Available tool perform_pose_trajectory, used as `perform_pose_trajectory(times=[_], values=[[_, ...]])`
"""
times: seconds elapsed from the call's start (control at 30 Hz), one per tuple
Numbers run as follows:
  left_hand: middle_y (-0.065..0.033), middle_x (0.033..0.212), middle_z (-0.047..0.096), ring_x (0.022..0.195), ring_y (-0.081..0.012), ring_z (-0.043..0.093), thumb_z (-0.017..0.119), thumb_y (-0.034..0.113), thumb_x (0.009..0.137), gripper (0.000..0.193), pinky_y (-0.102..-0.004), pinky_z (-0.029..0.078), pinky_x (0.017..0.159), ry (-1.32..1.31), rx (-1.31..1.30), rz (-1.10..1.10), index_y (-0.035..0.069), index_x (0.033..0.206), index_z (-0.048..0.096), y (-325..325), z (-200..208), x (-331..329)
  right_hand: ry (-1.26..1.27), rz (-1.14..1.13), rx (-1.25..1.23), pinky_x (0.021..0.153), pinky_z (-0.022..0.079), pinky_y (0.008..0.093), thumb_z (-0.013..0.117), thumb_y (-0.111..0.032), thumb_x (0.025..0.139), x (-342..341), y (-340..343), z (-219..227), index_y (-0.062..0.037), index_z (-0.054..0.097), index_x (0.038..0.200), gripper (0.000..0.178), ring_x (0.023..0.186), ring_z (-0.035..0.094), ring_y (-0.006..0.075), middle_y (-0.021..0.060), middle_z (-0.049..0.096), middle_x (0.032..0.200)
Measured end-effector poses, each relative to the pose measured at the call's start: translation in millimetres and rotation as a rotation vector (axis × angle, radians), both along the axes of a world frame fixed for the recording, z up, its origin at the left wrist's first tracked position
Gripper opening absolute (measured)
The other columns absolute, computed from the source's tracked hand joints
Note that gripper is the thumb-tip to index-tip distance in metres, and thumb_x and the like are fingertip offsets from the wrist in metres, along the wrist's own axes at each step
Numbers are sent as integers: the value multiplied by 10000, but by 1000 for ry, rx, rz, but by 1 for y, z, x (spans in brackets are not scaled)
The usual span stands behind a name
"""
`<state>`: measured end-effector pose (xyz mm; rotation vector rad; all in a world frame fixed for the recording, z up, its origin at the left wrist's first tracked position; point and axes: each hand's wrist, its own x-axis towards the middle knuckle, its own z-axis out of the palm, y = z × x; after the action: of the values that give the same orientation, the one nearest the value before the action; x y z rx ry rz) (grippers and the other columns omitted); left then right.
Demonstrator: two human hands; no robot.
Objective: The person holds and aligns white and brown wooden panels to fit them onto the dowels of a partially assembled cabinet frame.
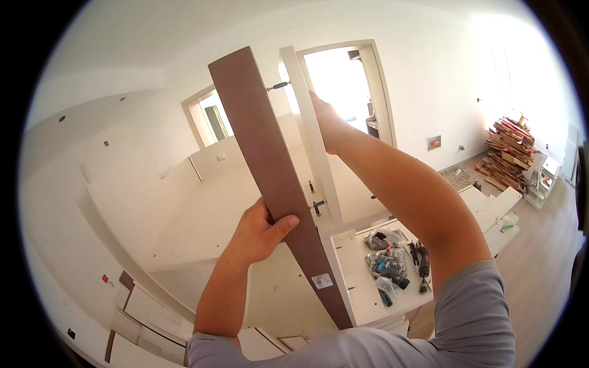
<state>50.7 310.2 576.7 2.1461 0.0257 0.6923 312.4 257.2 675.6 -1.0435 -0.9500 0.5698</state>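
A long brown board (261,135) with a white label near its lower end slants up in front of me. My left hand (261,233) is closed around its left edge, the thumb lying across the brown face. Just right of the board stands a narrow white panel (310,129). Dark connector bolts (281,85) show in the gap between the two, and another bolt (317,207) sits lower down. My right hand (326,122) is against the right side of the white panel, far up; its fingers are mostly hidden by the panel and bright light.
A white cabinet surface (362,306) at lower right bears bagged hardware (386,260) and a power drill (423,260). Scrap strips (512,147) are piled by the right wall. White boards (147,313) lie at lower left. A doorway (337,80) opens behind the panel.
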Motion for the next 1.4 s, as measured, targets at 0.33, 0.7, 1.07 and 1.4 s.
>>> perform_pose_trajectory(times=[0.33,0.7,1.07,1.4], values=[[-82,1120,702,968,-145,651,688,230,1009,430,-309,539,834,-33,91,-3,-23,1323,539,5,-4,-3,102,-37,-15,975,458,456,461,-683,968,1,27,3,-17,569,1392,797,1183,572,281,150,621,1306],[-75,1064,710,880,-127,640,697,285,1005,454,-305,537,772,-70,64,3,-14,1312,545,5,-9,2,161,-33,21,980,460,460,459,-639,979,-16,33,6,-3,563,1396,767,1197,573,287,146,622,1313],[-99,1062,716,877,-161,664,721,311,985,500,-328,543,799,-34,95,67,-17,1318,545,1,-6,-1,203,-49,21,988,453,432,468,-577,985,-13,33,-2,-4,542,1414,720,1189,569,281,130,613,1329],[-76,1166,696,1033,-148,646,726,323,988,549,-314,534,869,-10,-133,-76,-23,1370,534,10,-7,0,74,57,-91,1089,414,432,441,-637,1005,26,76,-37,-15,466,1500,795,1309,529,285,148,556,1450]])
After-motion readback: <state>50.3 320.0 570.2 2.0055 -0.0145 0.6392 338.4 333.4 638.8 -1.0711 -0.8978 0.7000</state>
